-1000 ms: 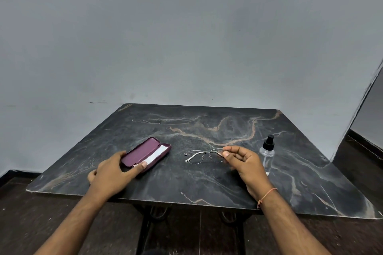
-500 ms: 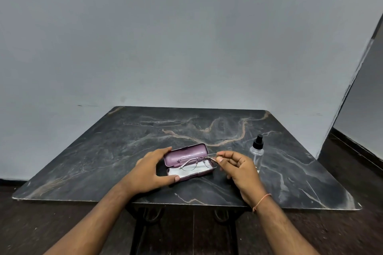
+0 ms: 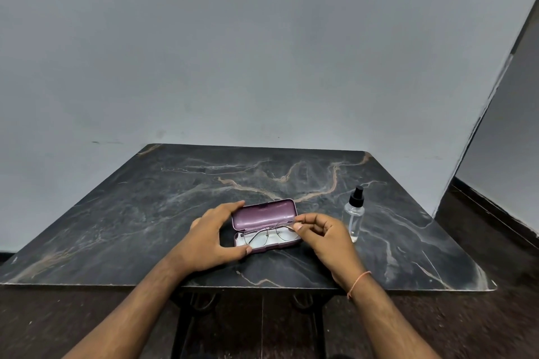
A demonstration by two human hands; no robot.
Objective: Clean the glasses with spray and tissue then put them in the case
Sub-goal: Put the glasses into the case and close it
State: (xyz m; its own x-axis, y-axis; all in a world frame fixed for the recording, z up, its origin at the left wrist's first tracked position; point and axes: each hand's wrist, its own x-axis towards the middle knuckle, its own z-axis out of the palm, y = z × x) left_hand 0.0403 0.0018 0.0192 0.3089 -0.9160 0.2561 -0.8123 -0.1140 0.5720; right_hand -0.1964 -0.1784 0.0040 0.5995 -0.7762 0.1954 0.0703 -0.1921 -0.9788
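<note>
Glasses (image 3: 269, 234) with a thin wire frame now lie low in the open case (image 3: 264, 226), over its white lining. Half a second ago they were a bit higher, up near the lid. The purple case sits on the dark tabletop (image 3: 145, 213) with its lid standing up at the back, in the same spot as before.

The right hand (image 3: 323, 234) pinches the right end of the glasses with thumb and fingertip. It may be holding the hinge, but the frame is too thin to be sure. The left hand (image 3: 208, 237) grips the left end of the case, fingers curled over the lid edge and thumb on the front rim. A second ago this hand and the case were far off to the left, and the glasses were on the bare tabletop.

The spray bottle (image 3: 354, 217) stands upright just right of the right hand, not touching it. It has a black top and clear sides. An orange thread (image 3: 357, 283) goes round the right wrist.
</note>
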